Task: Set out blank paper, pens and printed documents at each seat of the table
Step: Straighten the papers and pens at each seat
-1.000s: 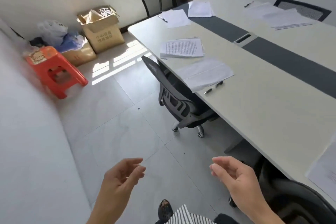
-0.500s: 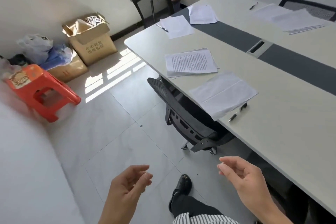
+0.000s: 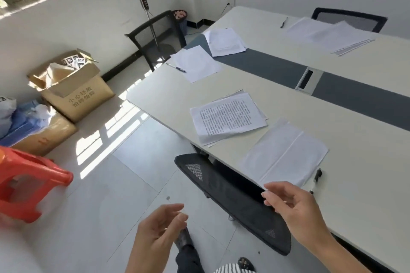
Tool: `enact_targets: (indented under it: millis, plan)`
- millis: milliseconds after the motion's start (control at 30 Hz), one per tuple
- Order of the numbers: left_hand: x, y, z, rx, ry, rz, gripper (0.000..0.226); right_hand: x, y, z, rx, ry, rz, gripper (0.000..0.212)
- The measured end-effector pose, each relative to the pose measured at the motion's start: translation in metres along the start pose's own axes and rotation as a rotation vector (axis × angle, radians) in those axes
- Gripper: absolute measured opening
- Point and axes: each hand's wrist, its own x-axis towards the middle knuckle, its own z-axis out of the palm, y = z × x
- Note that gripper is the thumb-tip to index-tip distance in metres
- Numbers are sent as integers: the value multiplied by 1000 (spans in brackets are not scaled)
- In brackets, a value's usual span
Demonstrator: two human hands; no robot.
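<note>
On the long white table (image 3: 221, 86), the nearest seat has a printed document (image 3: 228, 115), blank paper (image 3: 286, 153) and a black pen (image 3: 316, 179). Farther along lie blank paper (image 3: 196, 63) with a pen (image 3: 176, 67) and another document (image 3: 225, 41). Across the table are more sheets (image 3: 328, 35) and a pen (image 3: 284, 22). My left hand (image 3: 157, 228) hangs over the floor, fingers loosely curled, holding nothing. My right hand (image 3: 292, 206) is relaxed and holds nothing, over the chair back by the table's edge.
A black mesh chair (image 3: 233, 197) is tucked under the table in front of me. Other chairs stand at the far end (image 3: 155, 35) and far side (image 3: 348, 17). An orange stool (image 3: 26, 184), cardboard boxes (image 3: 75, 86) and bags sit by the left wall.
I have moved forward along the table; the nearest seat's papers and chair are now much closer. Both hands stay free, the right one nearer the table edge.
</note>
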Motion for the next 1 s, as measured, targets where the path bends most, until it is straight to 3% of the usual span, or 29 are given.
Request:
enact_targets:
  millis: [67,200,367,600,767,1000]
  plan:
    - [40,3,-14,23,-68,-5,21,19,-2,9,14,93,37,12]
    - [129,25,-42,105,-226,25,58,44,-4,39,66,277,138,11]
    - [240,61,-52,169,-396,122,8,67,-27,84,114,441,220,13]
    - [350,66,9,474,-631,244,10,81,-36,102,79,576,311,14]
    - [403,25,73,858,-705,371,31,114,-28,92,33,529,416,16]
    - [447,-13,85,1343,-739,398,58,201,1,83,194,382,608,40]
